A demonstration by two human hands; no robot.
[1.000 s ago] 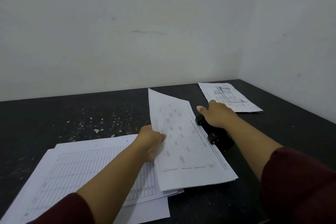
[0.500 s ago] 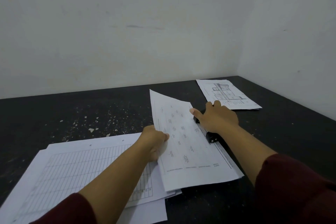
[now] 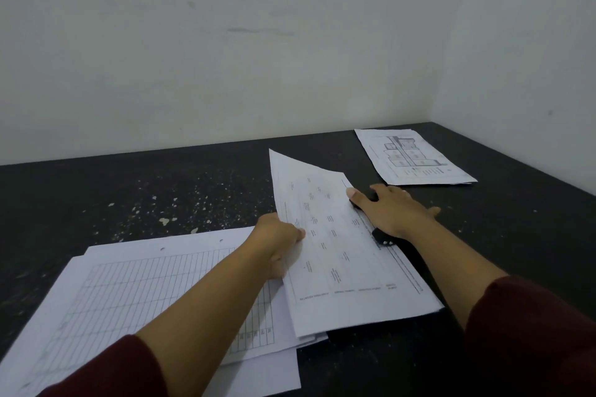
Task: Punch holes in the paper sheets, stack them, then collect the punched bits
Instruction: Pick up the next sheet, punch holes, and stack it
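My left hand (image 3: 277, 243) pinches the left edge of a printed paper sheet (image 3: 335, 255), whose far corner lifts off the table. The sheet's right edge is slid into a black hole punch (image 3: 382, 235). My right hand (image 3: 392, 211) lies flat on top of the punch and hides most of it, pressing down. A stack of punched sheets (image 3: 138, 296) with a grid print and two holes near its far edge lies at the front left, partly under the held sheet. Small white punched bits (image 3: 164, 221) are scattered on the dark table behind the stack.
More printed sheets (image 3: 416, 158) with a floor-plan drawing lie at the back right near the corner. The black speckled table (image 3: 516, 219) meets white walls at the back and on the right.
My right hand has flattened over the hole punch, covering more of it. The sheet has slid slightly further toward the punch. My left hand keeps its hold.
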